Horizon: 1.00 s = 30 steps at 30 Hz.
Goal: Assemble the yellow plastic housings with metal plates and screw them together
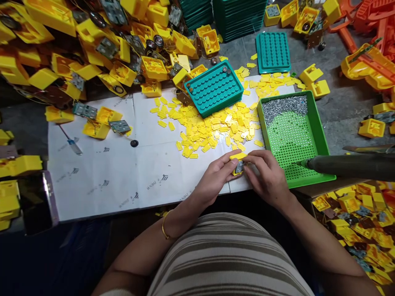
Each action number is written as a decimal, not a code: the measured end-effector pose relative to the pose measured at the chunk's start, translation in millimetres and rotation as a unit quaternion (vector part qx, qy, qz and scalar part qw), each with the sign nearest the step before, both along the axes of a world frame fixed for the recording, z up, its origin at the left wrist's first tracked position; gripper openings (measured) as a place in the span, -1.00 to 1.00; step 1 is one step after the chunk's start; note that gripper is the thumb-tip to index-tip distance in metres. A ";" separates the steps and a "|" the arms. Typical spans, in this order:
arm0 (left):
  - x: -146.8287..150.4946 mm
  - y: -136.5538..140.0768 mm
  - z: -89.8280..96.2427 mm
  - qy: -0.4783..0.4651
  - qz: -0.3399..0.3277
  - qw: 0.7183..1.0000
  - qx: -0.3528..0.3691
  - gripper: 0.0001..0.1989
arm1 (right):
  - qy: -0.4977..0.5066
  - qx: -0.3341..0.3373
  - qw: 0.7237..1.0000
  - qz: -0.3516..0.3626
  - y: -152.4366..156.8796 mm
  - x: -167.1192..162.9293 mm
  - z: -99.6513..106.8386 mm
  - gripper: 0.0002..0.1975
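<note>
Near the table's front edge, my left hand (pixel 217 174) is closed around a small yellow plastic casing (pixel 237 156) with a grey part (pixel 239 167) showing in it. My right hand (pixel 268 174) touches the casing's right side with bent fingers; whether its fingertips pinch a small piece is hidden. Just beyond both hands lies a loose heap of small flat yellow plastic pieces (pixel 212 127). A green perforated tray (pixel 290 144) with a pile of small silvery screws (pixel 285 107) at its far end stands right of my right hand.
A teal dimpled tray (pixel 214 88) rests on the heap; another teal tray (pixel 273 52) lies behind. Yellow casings with wires and circuit boards (pixel 101 49) pile up at back left. A dark tool shaft (pixel 348 166) juts in from the right. A screwdriver-like tool (pixel 72 143) lies left.
</note>
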<state>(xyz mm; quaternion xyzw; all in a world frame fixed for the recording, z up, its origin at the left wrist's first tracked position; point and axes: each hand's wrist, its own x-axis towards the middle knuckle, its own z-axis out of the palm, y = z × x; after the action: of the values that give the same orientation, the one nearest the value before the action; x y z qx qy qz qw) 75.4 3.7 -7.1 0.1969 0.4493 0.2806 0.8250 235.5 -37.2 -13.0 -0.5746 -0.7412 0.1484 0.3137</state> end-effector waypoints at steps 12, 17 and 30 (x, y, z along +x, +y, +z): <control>-6.7 5.3 2.4 -0.046 -0.028 0.998 -0.026 -0.72 | 0.136 -0.067 0.988 0.004 -0.4 3.3 11.8 -0.86; -11.7 4.8 4.9 -0.055 -0.067 0.996 -0.026 -0.61 | 0.143 -0.088 0.985 -0.026 1.4 3.9 15.0 -0.83; -2.9 1.0 14.6 0.017 -0.055 0.998 0.026 -0.55 | 0.208 -0.113 0.971 -0.042 -3.8 -6.3 22.1 -0.86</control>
<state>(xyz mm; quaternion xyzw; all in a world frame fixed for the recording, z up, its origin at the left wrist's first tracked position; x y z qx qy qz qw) 72.6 4.7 7.5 0.2475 0.4447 0.2430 0.8258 229.1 -41.0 9.1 -0.5937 -0.6134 0.3342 0.3995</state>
